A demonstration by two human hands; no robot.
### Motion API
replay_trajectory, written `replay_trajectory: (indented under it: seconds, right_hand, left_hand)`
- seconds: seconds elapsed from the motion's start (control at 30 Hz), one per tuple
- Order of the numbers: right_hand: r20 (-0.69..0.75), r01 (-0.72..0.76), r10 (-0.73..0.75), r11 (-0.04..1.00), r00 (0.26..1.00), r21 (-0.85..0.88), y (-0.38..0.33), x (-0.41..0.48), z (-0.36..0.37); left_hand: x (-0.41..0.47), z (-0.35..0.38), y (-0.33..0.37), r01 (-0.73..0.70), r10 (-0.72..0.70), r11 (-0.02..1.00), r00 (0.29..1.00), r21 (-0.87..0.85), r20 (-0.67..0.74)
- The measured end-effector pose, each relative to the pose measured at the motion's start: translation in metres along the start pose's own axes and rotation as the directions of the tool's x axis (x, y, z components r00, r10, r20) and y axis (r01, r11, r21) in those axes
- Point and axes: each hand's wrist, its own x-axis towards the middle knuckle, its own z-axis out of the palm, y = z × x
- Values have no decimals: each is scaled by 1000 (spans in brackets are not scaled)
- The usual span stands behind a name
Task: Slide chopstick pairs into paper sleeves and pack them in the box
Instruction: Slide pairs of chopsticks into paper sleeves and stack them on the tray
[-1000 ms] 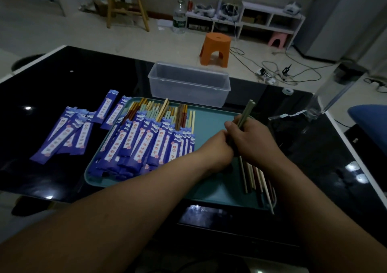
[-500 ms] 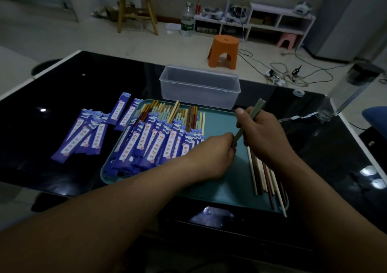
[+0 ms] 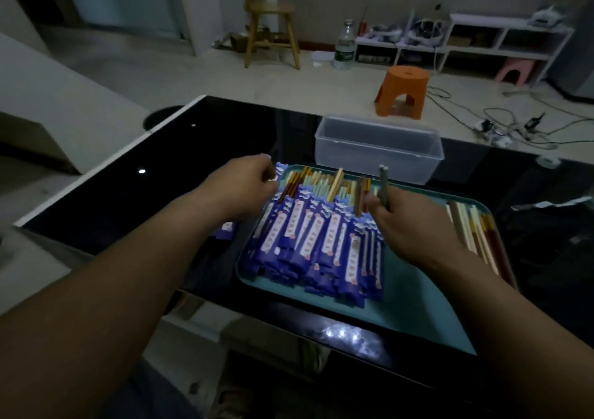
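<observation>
Grips grey-green chopstick pair (image 3: 383,181) upright in right hand (image 3: 414,226), above teal tray (image 3: 418,296). Has left hand (image 3: 244,184), well apart, at loose sleeves (image 3: 226,227) by tray's left edge; cannot tell if holding one. Leaves sleeved pairs (image 3: 308,238) piled on tray, clear box (image 3: 379,148) seemingly empty, bare chopsticks (image 3: 475,235) pending.

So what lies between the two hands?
In the head view, sleeved chopsticks on the tray lie between the left hand and the right hand, which holds a chopstick pair.
</observation>
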Motion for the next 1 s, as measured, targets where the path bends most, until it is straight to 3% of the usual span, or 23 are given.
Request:
replay_trajectory:
  seconds: [0.1, 0.2, 0.57, 0.83, 1.0]
  right_hand:
    - [23, 15, -12, 993, 1000, -113, -4, 3, 7]
    - [27, 17, -12, 984, 1000, -177, -9, 3, 12]
    - [17, -34, 37, 992, 999, -124, -8, 0, 12]
    - [21, -43, 45, 993, 999, -107, -6, 1, 14]
    - [45, -47, 51, 996, 998, -69, -3, 2, 14]
  left_hand:
    - [6, 1, -35, 122, -123, 991, 992, 63, 7]
    - [12, 20, -46, 155, -164, 982, 984, 109, 77]
    - [38, 69, -42, 244, -241, 946, 970, 213, -38]
    - [43, 71, -43, 298, -298, 953, 955, 55, -7]
    - [47, 48, -32, 325, -331, 924, 944, -201, 8]
